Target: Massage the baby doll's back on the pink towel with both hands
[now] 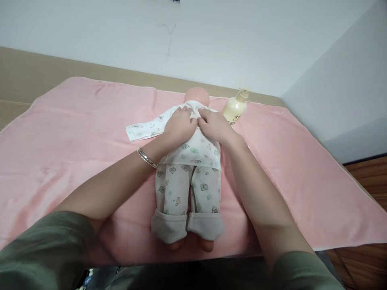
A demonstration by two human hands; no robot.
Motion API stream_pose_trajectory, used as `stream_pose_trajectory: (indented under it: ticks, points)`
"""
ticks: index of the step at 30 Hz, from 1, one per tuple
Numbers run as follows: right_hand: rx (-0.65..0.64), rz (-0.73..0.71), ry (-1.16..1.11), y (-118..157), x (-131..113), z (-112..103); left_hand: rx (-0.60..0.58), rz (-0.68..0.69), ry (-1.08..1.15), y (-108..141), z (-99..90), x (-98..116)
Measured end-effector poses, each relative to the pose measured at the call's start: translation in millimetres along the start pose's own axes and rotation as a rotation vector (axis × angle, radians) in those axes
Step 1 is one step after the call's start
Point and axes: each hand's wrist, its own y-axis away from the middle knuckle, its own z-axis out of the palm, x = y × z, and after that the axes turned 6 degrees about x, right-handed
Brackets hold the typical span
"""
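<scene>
Lying lengthwise on a pink blanket spread over the worktop, a doll has its bare head toward the far edge, by the white wall, and its feet at the near edge. The left hand and the right hand rest on the upper part of its white printed shirt, just below the head. Both are partly closed, fingers bent forward and thumbs pointing inward, near each other at the middle; whether they pinch any cloth cannot be told. One shirt sleeve stretches out on the blanket toward the left edge; the other is hidden around the right hand. The shirt's hem overlaps the top of the matching trousers, whose wide, plain cuffs leave only the ends of the feet showing. Near the far edge, to the right of the head and just beyond the right hand, a pale yellow pump bottle stands on the blanket. A silver bracelet circles the left wrist, and green sleeves cover both upper arms.
</scene>
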Motion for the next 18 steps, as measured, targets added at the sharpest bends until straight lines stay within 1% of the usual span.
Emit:
stream_pose_trajectory:
  ticks: [4,7,9,13,16,18]
  points:
    - [-0.062,0.040,0.142,10.8,-25.8,-8.9,-0.023,-0.024,0.056,-9.9,-2.2,-10.1]
    - [-0.080,0.051,0.180,13.9,-34.7,-9.7,-0.023,0.008,0.051,-9.9,-2.6,-10.4]
    - [-0.068,0.063,0.136,11.2,-30.5,-8.1,-0.030,0.029,0.011,-6.5,-3.2,-6.0]
    - [0.013,0.064,-0.047,-0.5,-5.3,-1.2,-0.080,0.070,-0.091,6.0,-4.6,9.3]
    - [0.054,0.036,-0.140,-6.6,9.7,5.8,-0.063,0.099,-0.098,13.8,-4.8,16.8]
    - [0.068,0.018,-0.138,-7.4,10.8,9.4,-0.054,0.084,-0.099,15.0,-4.9,17.1]
